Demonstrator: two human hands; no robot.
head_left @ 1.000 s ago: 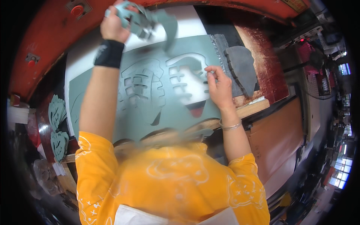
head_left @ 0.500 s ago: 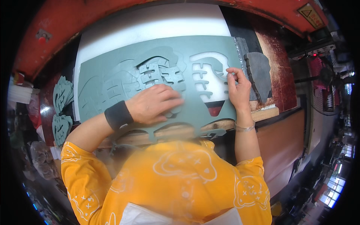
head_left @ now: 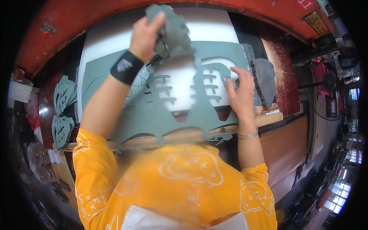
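My left hand (head_left: 143,40), with a black wristband, is closed round a stack of green die-cut pieces (head_left: 175,32). It holds them up over the far part of a green sheet (head_left: 147,124). Two slotted openings in the sheet show the white board (head_left: 214,25) beneath. My right hand (head_left: 243,94) is at the sheet's right side, beside the right opening. Its thumb and fingers are apart, and I see nothing between them. More cut outlines in the left part of the sheet are partly hidden by my left arm.
Two piles of green cut pieces (head_left: 64,96) lie at the left. A dark grey piece (head_left: 264,80) lies right of the sheet. A red machine beam (head_left: 99,19) spans the far side. A wooden strip (head_left: 268,119) runs along the near edge; a fan (head_left: 329,84) stands at the right.
My left hand has lifted the cut pieces out of the sheet and moved away from me, leaving a second opening. My right hand's fingers have spread beside the right opening.
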